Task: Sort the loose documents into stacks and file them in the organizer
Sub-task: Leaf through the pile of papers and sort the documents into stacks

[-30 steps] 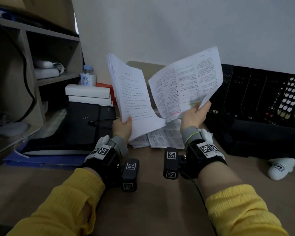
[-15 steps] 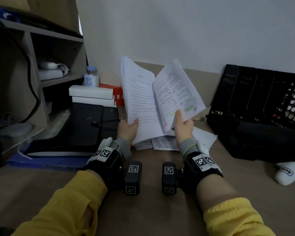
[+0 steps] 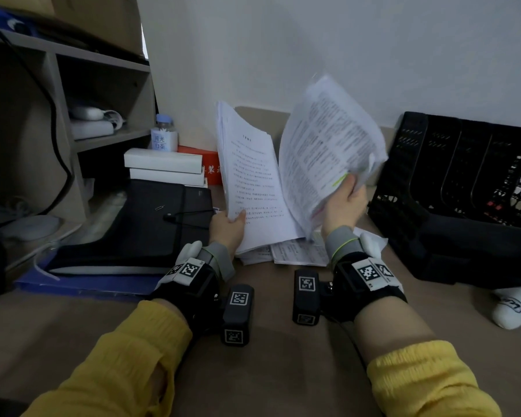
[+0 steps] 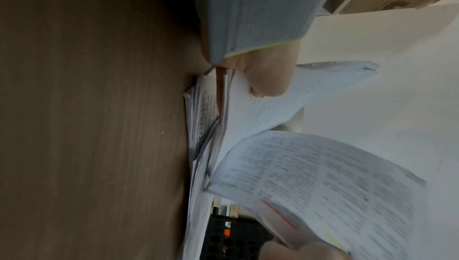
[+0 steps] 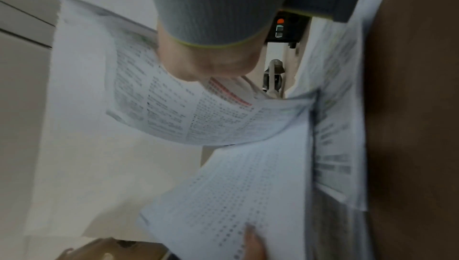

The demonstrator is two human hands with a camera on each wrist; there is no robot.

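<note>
My left hand (image 3: 230,225) grips the lower corner of a thick stack of printed pages (image 3: 250,179), held upright above the desk, thumb on the front page. My right hand (image 3: 345,197) holds a second, thinner bundle of two-column sheets (image 3: 328,145) with green and red highlights, tilted up to the right and blurred by motion. In the left wrist view the thumb (image 4: 267,79) presses on the stack (image 4: 285,99). More loose sheets (image 3: 298,251) lie flat on the desk under both bundles. The black mesh organizer (image 3: 463,182) stands at the right against the wall.
A black folder (image 3: 139,224) lies on a blue one at the left, with two white boxes (image 3: 163,167), a red box and a small bottle (image 3: 164,135) behind it. Wooden shelves (image 3: 73,85) rise at the far left. A white sock (image 3: 515,308) lies at the right.
The right hand's bundle first swung in toward the left stack, then lifted and moved back out to the right. The left stack has stayed upright and nearly still.
</note>
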